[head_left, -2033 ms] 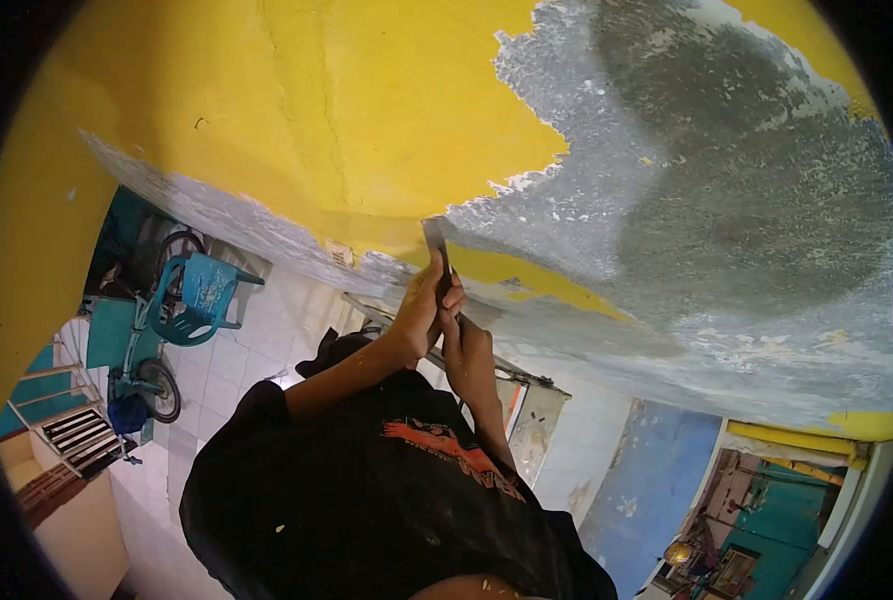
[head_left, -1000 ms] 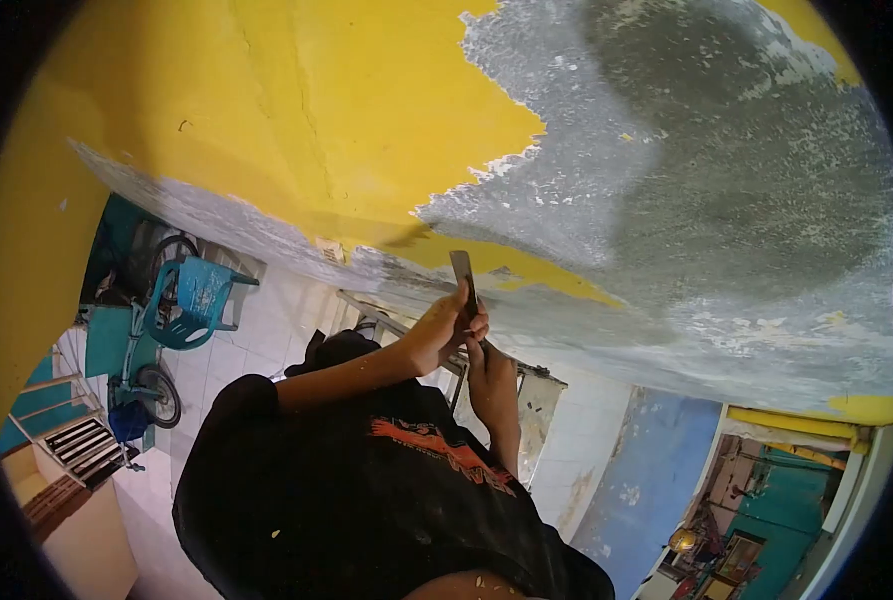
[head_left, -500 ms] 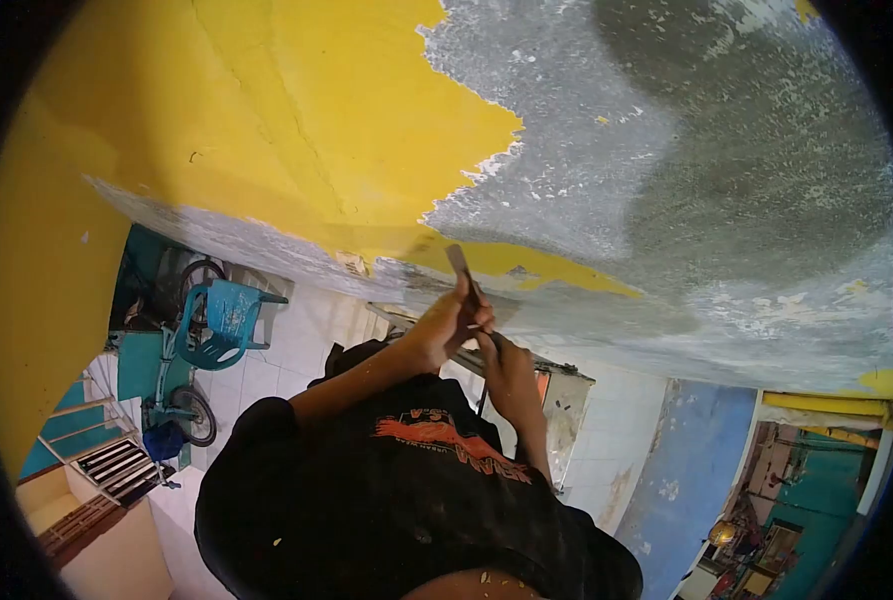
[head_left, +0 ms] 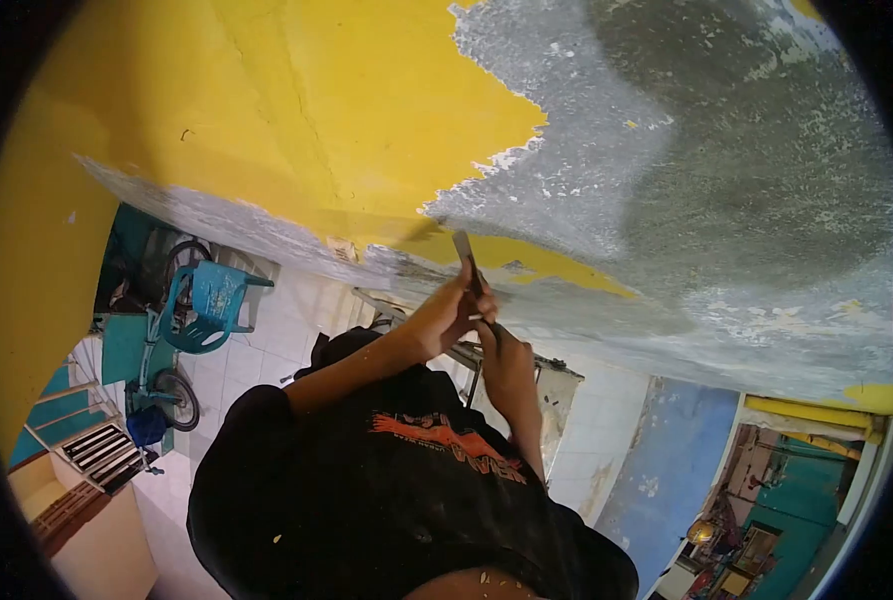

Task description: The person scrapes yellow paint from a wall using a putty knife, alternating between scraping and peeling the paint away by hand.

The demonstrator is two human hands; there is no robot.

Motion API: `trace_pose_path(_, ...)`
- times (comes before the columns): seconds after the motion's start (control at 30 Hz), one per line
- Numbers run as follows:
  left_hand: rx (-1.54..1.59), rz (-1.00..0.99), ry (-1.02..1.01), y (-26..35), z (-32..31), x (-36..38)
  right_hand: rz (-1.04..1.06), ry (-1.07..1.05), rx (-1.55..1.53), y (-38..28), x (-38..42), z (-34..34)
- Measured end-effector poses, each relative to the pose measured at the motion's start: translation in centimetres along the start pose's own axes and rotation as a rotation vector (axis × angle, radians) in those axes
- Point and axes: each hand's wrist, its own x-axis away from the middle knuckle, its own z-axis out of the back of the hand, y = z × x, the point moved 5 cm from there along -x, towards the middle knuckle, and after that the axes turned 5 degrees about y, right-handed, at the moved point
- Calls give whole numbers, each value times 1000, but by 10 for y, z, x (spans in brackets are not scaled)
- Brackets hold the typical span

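A paint scraper (head_left: 462,246) with a flat metal blade points up at the wall, its blade tip at or very close to the surface. My left hand (head_left: 450,318) is closed round it just below the blade, the thumb lying along it. Lower down, my right hand (head_left: 507,366) wraps the handle end, most of which the fingers hide. Around the blade, yellow paint (head_left: 556,268) forms a thin strip. Bare grey plaster (head_left: 586,180) spreads to the right, and a ragged paint edge (head_left: 506,158) runs above. Whether the blade is pressing cannot be made out.
Below my hands is a bench-like surface (head_left: 556,395) with debris on it. A teal plastic chair (head_left: 206,310) and a bicycle (head_left: 171,390) stand on the tiled floor at left. A blue wall (head_left: 666,470) and a doorway (head_left: 766,510) are at right.
My view has shifted slightly, so the chair and doorway sit further left. The scraper blade is a little higher and further right against the wall; both hands keep their grip.
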Motion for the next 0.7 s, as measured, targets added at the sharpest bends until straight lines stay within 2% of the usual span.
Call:
trace_pose_path(0.07,59,-246,-18,18,17,-16,140,54,72,-7,-20,-21)
trace_pose_path(0.1,45,-264,6,18,21,-15,112,6,44,-7,-23,-20)
trace_pose_path(0.27,72,-180,-31,6,4,-3,91,45,106,4,6,-5)
trace_pose_path(0.33,36,7,-76,-13,-12,6,95,44,157,2,14,8)
trace_pose_path(0.37,21,15,-69,-13,-22,10,42,28,143,4,16,11)
trace_pose_path(0.4,25,6,-71,-12,-18,4,-6,20,125,5,15,12)
trace_pose_path(0.43,91,-84,-23,-6,-7,-8,133,75,201,8,5,0)
trace_pose_path(0.47,153,-162,30,0,4,-17,327,34,420,-6,-9,-15)
trace_pose_path(0.5,83,-254,76,14,19,-21,233,-9,252,3,-30,-32)
trace_pose_path(0.53,125,-343,71,34,18,-13,222,-6,253,-1,-33,-36)
trace_pose_path(0.6,154,-336,37,51,26,3,453,12,285,-24,-34,-46)
trace_pose_path(0.67,179,-318,48,52,41,10,252,-39,214,-20,-28,-63)
trace_pose_path(0.7,143,-319,21,48,48,9,382,36,145,-31,-21,-58)
